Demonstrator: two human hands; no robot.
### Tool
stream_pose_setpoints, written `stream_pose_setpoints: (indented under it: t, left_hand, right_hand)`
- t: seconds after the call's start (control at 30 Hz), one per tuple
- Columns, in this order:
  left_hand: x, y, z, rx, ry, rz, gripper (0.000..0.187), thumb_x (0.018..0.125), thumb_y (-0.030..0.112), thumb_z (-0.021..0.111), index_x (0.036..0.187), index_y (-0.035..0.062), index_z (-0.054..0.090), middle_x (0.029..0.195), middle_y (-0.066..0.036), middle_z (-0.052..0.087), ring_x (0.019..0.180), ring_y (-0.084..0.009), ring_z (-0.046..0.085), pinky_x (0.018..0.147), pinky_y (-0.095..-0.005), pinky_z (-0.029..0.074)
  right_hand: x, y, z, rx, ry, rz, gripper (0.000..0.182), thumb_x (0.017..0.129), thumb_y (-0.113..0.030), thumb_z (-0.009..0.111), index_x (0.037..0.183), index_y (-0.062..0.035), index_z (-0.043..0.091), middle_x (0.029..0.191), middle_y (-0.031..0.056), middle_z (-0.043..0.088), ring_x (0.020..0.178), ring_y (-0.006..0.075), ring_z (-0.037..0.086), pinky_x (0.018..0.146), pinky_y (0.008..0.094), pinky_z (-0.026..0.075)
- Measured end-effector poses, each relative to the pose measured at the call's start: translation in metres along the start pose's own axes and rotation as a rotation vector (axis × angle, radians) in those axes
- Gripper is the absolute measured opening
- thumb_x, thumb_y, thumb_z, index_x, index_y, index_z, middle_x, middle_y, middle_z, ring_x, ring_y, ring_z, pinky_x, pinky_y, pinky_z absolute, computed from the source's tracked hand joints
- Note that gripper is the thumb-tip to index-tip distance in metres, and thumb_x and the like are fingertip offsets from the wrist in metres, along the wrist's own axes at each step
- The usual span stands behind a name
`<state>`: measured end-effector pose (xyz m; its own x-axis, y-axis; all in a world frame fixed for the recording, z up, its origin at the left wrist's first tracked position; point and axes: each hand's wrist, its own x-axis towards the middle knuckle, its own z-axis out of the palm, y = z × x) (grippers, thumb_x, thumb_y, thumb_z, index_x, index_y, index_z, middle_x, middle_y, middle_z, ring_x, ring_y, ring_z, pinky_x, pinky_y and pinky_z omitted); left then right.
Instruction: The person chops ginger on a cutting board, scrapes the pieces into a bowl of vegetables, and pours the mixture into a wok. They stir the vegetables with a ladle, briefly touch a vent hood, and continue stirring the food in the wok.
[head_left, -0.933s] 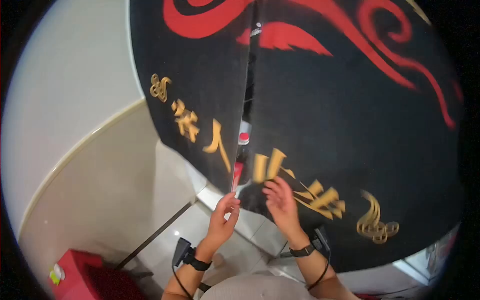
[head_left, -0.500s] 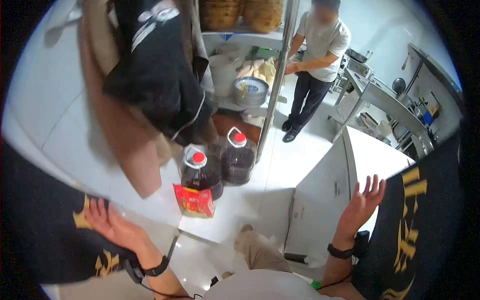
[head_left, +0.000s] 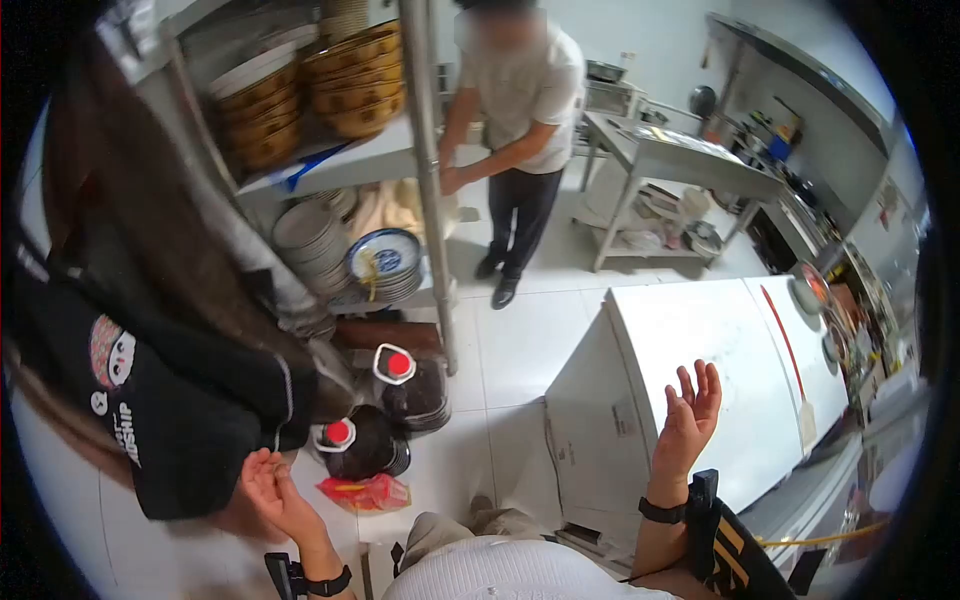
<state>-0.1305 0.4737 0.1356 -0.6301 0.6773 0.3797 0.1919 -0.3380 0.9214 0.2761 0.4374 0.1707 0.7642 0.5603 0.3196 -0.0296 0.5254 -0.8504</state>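
My left hand [head_left: 281, 495] is raised, palm up with loosely curled fingers and nothing in it. It is nearest to a hanging black garment [head_left: 190, 420] with a cartoon print. Just right of it, a red packet [head_left: 365, 493] lies on the floor in front of two big plastic jugs of dark liquid, the nearer jug [head_left: 365, 450] and the farther jug [head_left: 415, 395], both red-capped. My right hand [head_left: 690, 415] is held up over the side of a white chest freezer [head_left: 700, 340], fingers apart and empty.
A metal shelf post [head_left: 425, 180] stands ahead, with stacked brown bowls [head_left: 355, 85] and blue-rimmed plates [head_left: 385, 258] beside it. Another person [head_left: 525, 120] stands behind the post. A red-handled flyswatter [head_left: 785, 340] lies on the freezer. A steel table [head_left: 690, 160] is farther back.
My view has swung to the right, bringing more of the freezer and kitchen into sight. I have come closer to the shelf and the person. Both hands stay raised and empty.
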Motion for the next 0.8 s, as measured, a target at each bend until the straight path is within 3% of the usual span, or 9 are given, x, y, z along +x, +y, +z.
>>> stream_pose_setpoints:
  t: [0.1,0.33,0.43,0.5,0.57,0.6,0.67,0.8]
  left_hand:
    - [0.011,-0.010,0.037,-0.039,-0.165,0.035,0.036,0.074,-0.009,0.042,0.108,0.0013,0.042,0.099,-0.009,0.049,0.089,-0.0153,0.048,0.081,-0.0258,0.037]
    - [0.030,-0.054,0.148,-0.255,-0.632,-0.147,0.024,0.077,-0.005,0.044,0.100,0.0015,0.047,0.085,-0.005,0.052,0.079,-0.0111,0.050,0.074,-0.0229,0.040]
    - [-0.007,-0.093,0.212,-0.261,-0.955,-0.214,0.019,0.078,-0.003,0.045,0.096,0.0018,0.049,0.081,-0.003,0.053,0.075,-0.0107,0.051,0.071,-0.0227,0.042]
    - [-0.047,-0.123,0.245,-0.180,-1.192,-0.384,0.016,0.080,0.001,0.046,0.095,0.0010,0.051,0.082,-0.004,0.055,0.075,-0.0108,0.052,0.070,-0.0233,0.043]
    - [-0.077,-0.142,0.275,-0.047,-1.493,-0.354,0.016,0.081,0.005,0.047,0.095,0.0007,0.051,0.084,-0.006,0.057,0.076,-0.0113,0.055,0.069,-0.0237,0.044]
    - [-0.087,-0.145,0.291,-0.036,-1.519,-0.362,0.016,0.081,0.005,0.047,0.095,0.0007,0.051,0.084,-0.006,0.057,0.076,-0.0113,0.055,0.069,-0.0237,0.044]
    - [-0.099,-0.153,0.327,-0.106,-1.829,-0.504,0.017,0.081,0.008,0.048,0.096,0.0003,0.051,0.087,-0.008,0.059,0.078,-0.0121,0.056,0.069,-0.0240,0.044]
    - [-0.117,-0.190,0.422,-0.055,-1.972,-0.367,0.017,0.080,0.009,0.048,0.095,0.0008,0.052,0.083,-0.007,0.059,0.075,-0.0128,0.056,0.067,-0.0252,0.045]
  right_hand:
    - [0.007,-0.004,-0.027,-0.001,0.125,0.012,0.050,0.073,0.007,0.040,0.121,-0.0040,0.035,0.123,0.0102,0.036,0.108,0.0207,0.043,0.082,0.0277,0.041]
    - [0.000,-0.020,-0.057,-0.155,0.379,0.102,0.051,0.070,0.007,0.037,0.120,-0.0045,0.037,0.121,0.0099,0.039,0.108,0.0217,0.043,0.085,0.0309,0.038]
    - [-0.003,-0.009,-0.061,-0.214,0.420,0.147,0.050,0.069,0.006,0.038,0.118,-0.0042,0.038,0.119,0.0093,0.041,0.104,0.0212,0.046,0.083,0.0302,0.040]
    - [-0.008,0.005,-0.067,-0.252,0.445,0.194,0.049,0.069,0.005,0.039,0.117,-0.0041,0.039,0.117,0.0089,0.042,0.103,0.0208,0.046,0.081,0.0297,0.041]
    - [-0.007,0.018,-0.071,-0.275,0.472,0.250,0.048,0.069,0.004,0.039,0.116,-0.0041,0.040,0.116,0.0084,0.042,0.101,0.0204,0.047,0.079,0.0292,0.042]
    - [-0.008,0.026,-0.072,-0.295,0.500,0.290,0.048,0.069,0.003,0.040,0.116,-0.0043,0.040,0.114,0.0078,0.043,0.100,0.0199,0.047,0.078,0.0287,0.042]
    - [0.000,0.039,-0.069,-0.348,0.578,0.362,0.046,0.068,0.002,0.041,0.113,-0.0049,0.042,0.110,0.0066,0.044,0.096,0.0193,0.048,0.075,0.0269,0.043]
    - [0.030,0.086,-0.076,-0.306,0.618,0.431,0.038,0.068,0.005,0.045,0.105,-0.0033,0.045,0.105,0.0061,0.044,0.091,0.0155,0.048,0.072,0.0254,0.044]
